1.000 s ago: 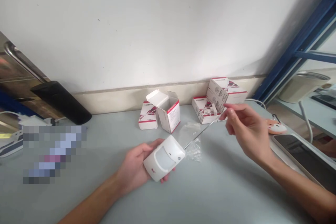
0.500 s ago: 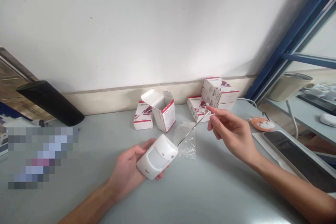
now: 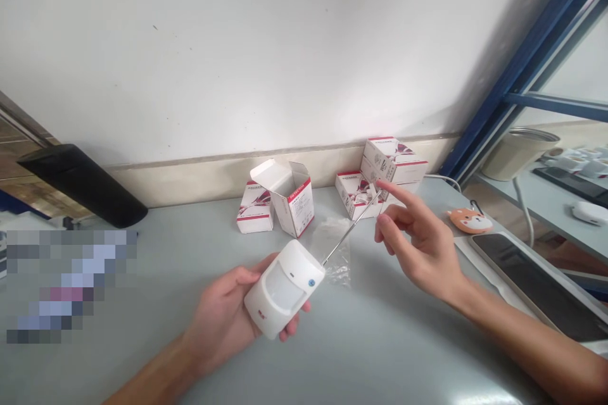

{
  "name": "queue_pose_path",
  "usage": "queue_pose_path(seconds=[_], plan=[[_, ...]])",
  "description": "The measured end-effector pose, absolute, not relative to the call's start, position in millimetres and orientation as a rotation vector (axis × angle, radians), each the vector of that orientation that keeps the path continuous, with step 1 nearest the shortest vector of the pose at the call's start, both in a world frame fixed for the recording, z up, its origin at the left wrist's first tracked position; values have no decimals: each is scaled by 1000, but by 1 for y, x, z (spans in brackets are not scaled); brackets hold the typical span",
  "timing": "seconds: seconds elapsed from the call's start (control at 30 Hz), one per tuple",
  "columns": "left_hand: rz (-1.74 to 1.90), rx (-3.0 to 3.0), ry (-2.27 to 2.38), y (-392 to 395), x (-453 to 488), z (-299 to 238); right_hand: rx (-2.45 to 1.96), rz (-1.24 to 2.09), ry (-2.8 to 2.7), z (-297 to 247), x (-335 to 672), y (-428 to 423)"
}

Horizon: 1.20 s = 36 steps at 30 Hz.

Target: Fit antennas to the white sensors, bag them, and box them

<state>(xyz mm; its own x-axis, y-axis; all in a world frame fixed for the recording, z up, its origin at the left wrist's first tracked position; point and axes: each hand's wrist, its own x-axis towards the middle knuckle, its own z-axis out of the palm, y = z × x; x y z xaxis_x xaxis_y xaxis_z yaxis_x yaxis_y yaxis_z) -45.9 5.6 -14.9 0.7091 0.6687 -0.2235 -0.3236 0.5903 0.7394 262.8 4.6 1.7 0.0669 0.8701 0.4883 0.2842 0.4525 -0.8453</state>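
My left hand (image 3: 223, 316) is wrapped around a white motion sensor (image 3: 284, 288) with a frosted lens, held just above the grey table (image 3: 380, 354). A thin metal antenna (image 3: 351, 226) runs from the sensor up and to the right. My right hand (image 3: 420, 243) hovers at the antenna's far end, its fingers spread, the index fingertip at or touching the antenna's tip.
An open white and red box (image 3: 292, 196) and several closed ones (image 3: 394, 161) stand by the wall. A clear plastic bag (image 3: 335, 243) lies behind the sensor. At right lie an orange keychain (image 3: 470, 220) and a dark tablet (image 3: 536, 281). A black object (image 3: 80, 183) sits far left.
My right hand has let go of its pinch on the antenna tip and spread its fingers. My left hand has tilted the sensor slightly. The view has shifted a little.
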Motion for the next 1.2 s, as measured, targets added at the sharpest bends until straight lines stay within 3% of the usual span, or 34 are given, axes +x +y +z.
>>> queue_pose_path(seconds=[0.4,1.0,1.2], plan=[[684,654,659,-5,-35,-15,-1005,919,-1397,-1,261,10],[730,488,652,-18,-19,-15,-956,1138,-1898,-16,244,-8],[726,449,606,-16,-18,-14,-989,819,-2095,-17,249,-5]])
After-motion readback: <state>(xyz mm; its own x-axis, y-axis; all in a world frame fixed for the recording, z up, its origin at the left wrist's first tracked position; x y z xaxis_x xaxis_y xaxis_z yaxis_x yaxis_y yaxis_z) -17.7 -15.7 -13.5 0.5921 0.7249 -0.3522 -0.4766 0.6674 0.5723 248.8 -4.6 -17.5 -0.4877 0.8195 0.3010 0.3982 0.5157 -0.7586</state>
